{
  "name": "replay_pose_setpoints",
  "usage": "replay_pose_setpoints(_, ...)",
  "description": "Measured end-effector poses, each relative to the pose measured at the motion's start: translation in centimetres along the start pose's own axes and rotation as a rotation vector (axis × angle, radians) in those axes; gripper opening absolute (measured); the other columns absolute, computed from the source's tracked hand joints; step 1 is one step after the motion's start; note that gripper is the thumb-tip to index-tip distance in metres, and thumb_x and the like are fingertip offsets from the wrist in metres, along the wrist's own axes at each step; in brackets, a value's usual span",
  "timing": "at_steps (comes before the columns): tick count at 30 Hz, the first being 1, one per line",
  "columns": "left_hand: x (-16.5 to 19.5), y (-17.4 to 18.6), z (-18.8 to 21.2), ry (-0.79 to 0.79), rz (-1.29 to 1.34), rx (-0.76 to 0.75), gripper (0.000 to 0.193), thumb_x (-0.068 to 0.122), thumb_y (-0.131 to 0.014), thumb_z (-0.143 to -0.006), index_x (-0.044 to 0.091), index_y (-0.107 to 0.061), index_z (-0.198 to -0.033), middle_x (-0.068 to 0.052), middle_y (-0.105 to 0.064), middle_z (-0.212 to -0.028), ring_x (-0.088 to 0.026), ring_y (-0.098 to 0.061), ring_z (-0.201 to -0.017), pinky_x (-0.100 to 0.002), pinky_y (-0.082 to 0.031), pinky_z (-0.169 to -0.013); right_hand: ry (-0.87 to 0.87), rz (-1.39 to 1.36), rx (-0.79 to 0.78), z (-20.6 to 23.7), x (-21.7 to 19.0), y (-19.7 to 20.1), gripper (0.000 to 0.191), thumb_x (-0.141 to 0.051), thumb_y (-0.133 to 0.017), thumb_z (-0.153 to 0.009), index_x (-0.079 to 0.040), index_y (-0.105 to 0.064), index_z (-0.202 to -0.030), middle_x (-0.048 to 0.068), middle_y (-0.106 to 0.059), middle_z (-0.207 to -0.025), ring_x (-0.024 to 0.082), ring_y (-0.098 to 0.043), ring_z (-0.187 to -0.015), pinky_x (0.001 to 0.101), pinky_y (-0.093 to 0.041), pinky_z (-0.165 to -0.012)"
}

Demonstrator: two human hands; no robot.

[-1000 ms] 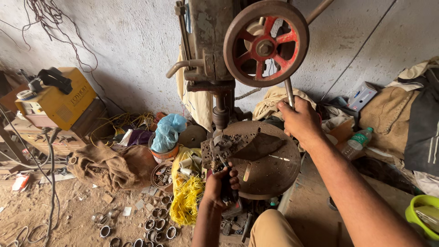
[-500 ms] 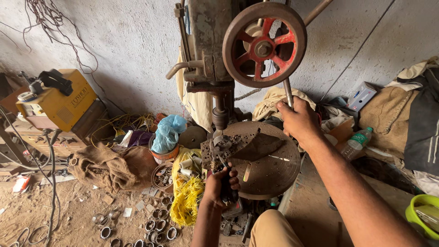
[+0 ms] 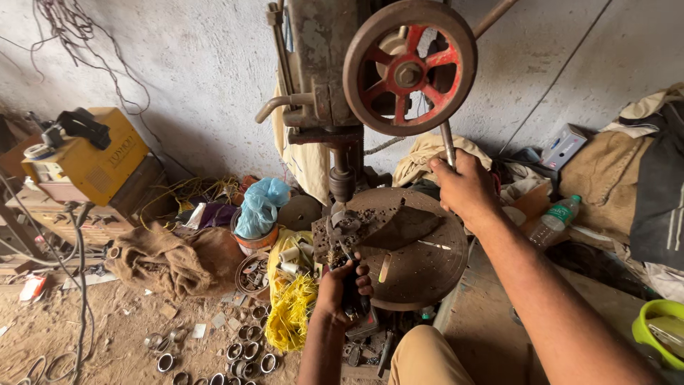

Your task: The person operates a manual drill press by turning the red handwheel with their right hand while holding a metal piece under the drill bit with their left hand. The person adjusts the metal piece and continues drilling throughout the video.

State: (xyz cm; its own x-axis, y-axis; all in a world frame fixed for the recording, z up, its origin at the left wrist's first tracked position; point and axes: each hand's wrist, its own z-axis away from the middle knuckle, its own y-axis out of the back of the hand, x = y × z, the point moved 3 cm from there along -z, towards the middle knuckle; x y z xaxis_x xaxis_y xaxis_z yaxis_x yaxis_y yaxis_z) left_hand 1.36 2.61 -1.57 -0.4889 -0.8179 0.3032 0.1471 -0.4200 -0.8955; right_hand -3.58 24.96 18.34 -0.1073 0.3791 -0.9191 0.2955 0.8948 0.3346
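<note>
Cluttered workshop floor [image 3: 85, 328] lay around the old drill press [image 3: 335, 78]. I had my right hand [image 3: 467, 187] closed on the feed lever [image 3: 447, 145], and my left hand [image 3: 342, 285] wrapped around a dark clamp handle [image 3: 354, 296] at the round surface [image 3: 420, 264]. With the workpiece [image 3: 347, 222] under the spindle [image 3: 342, 182], a loose grip could have let it spin.

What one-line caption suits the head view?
At a drill press, the right hand grips the feed lever while the left hand holds a dark tool by the round table.
</note>
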Motion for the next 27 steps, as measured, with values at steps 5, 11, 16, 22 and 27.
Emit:
replay_pose_setpoints(5, -0.1, 0.0, -0.1, 0.020, 0.036, -0.027, 0.018, 0.019, -0.038, -0.107, 0.010, -0.052, -0.113, -0.005, -0.053, -0.079, -0.013, -0.046, -0.061, -0.024, -0.041, -0.048, 0.043, -0.005, 0.001, 0.0, -0.1, -0.1, 0.021, -0.023, -0.063, -0.099, -0.003, -0.061, -0.092, 0.001, -0.052, -0.060, 0.013, -0.048, -0.043, 0.0330, -0.040, -0.040)
replay_pose_setpoints(11, -0.1, 0.1, -0.3, -0.025, -0.028, -0.013, 0.016, 0.017, -0.038, -0.107, 0.011, -0.051, -0.112, -0.005, -0.053, -0.078, -0.013, -0.047, -0.060, -0.024, -0.042, -0.048, 0.028, 0.000, 0.007, -0.2, 0.3, -0.2, 0.025, -0.025, -0.064, -0.101, -0.002, -0.061, -0.091, 0.001, -0.053, -0.061, 0.012, -0.049, -0.044, 0.0332, -0.042, -0.040)
replay_pose_setpoints(16, 0.0, 0.0, -0.1, -0.007, 0.007, -0.013, 0.017, 0.018, -0.039, -0.106, 0.009, -0.052, -0.113, -0.005, -0.054, -0.077, -0.013, -0.048, -0.058, -0.023, -0.042, -0.047, 0.049, 0.107, 0.044, -1.1, 1.9, -0.4, 0.024, -0.028, -0.063, -0.101, -0.005, -0.064, -0.097, 0.009, -0.060, -0.063, 0.020, -0.058, -0.048, 0.0392, -0.046, -0.047)
replay_pose_setpoints(22, 0.0, -0.4, 0.1, -0.005, 0.034, -0.028, 0.017, 0.018, -0.039, -0.107, 0.010, -0.052, -0.112, -0.005, -0.053, -0.078, -0.013, -0.047, -0.058, -0.023, -0.042, -0.047, 0.365, 0.343, 0.185, -2.6, 3.0, -0.8, 0.026, -0.030, -0.065, -0.101, -0.005, -0.069, -0.104, 0.014, -0.072, -0.082, 0.030, -0.071, -0.078, 0.0465, -0.054, -0.069)
replay_pose_setpoints(27, 0.0, -0.7, 0.2, -0.013, 0.008, -0.025, 0.020, 0.016, -0.036, -0.106, 0.009, -0.052, -0.114, -0.005, -0.054, -0.077, -0.013, -0.047, -0.057, -0.024, -0.042, -0.045, 0.211, 0.359, 0.149, -2.9, 3.4, -0.9, 0.027, -0.031, -0.064, -0.100, -0.006, -0.070, -0.105, 0.013, -0.072, -0.083, 0.030, -0.072, -0.077, 0.0457, -0.055, -0.068)
